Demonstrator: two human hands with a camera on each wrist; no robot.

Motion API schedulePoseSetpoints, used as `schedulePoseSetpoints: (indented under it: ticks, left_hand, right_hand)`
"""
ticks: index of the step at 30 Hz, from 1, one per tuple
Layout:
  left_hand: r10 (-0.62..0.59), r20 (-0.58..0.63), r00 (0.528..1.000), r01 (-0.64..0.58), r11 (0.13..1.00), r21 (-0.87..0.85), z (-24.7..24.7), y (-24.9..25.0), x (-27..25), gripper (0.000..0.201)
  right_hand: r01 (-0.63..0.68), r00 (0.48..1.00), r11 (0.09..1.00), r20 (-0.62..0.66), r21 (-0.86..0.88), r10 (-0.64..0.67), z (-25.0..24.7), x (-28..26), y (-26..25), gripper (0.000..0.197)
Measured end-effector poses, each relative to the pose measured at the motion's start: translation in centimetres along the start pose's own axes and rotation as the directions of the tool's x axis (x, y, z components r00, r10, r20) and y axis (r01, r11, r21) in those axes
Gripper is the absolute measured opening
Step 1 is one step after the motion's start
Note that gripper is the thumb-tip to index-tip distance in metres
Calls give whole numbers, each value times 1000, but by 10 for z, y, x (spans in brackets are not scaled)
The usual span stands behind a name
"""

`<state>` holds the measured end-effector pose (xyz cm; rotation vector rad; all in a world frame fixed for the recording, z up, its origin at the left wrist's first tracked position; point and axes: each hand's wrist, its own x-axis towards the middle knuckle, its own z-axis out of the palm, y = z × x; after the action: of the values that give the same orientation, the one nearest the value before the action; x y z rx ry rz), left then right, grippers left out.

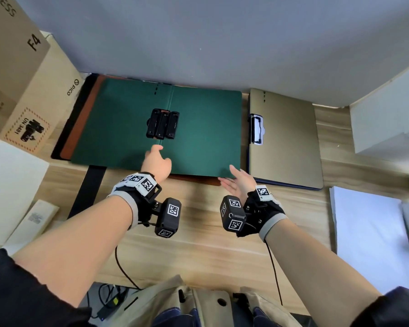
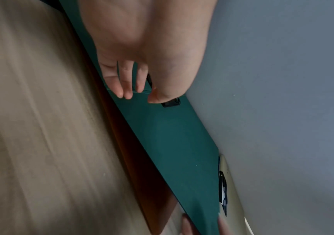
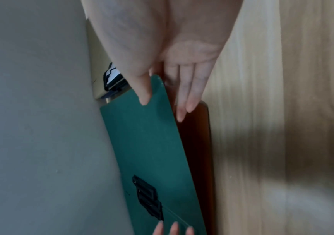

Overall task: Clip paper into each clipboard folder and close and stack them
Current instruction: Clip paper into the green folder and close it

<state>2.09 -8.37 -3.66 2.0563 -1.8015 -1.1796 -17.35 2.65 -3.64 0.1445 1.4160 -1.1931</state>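
Observation:
A dark green clipboard folder (image 1: 203,128) lies open and flat on a brown folder (image 1: 194,179), which lies on a black one. Its black clip (image 1: 162,123) sits at the spine, and no paper lies in it. My left hand (image 1: 159,154) rests with relaxed fingertips on the green surface just below the clip; the left wrist view shows the same hand (image 2: 138,97). My right hand (image 1: 227,174) is at the near right corner. In the right wrist view that hand (image 3: 162,109) pinches the green cover (image 3: 147,143), thumb on top and straight fingers under its edge.
A closed tan folder (image 1: 291,142) with a side clip (image 1: 257,129) lies right of the green one. A stack of white paper (image 1: 368,232) sits at the near right. Cardboard boxes (image 1: 28,95) crowd the left, a white box (image 1: 387,119) the far right. A grey wall stands behind.

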Motion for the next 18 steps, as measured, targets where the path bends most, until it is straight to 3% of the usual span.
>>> schedulePoseSetpoints:
  ticks: [6, 12, 15, 18]
  left_hand:
    - [96, -101, 990, -103, 992, -69, -9, 12, 2, 50]
    - [179, -160, 971, -196, 976, -98, -24, 29, 5, 44]
    - [98, -92, 991, -108, 988, -114, -24, 36, 6, 45]
    - [17, 71, 997, -6, 989, -151, -11, 31, 0, 49]
  right_hand:
    - [153, 980, 987, 123, 48, -158, 1, -7, 0, 30]
    - [137, 963, 982, 216, 130, -163, -31, -23, 5, 25]
    - [82, 971, 986, 211, 147, -113, -54, -35, 17, 24]
    - [30, 979, 993, 197, 115, -52, -75, -48, 32, 23]
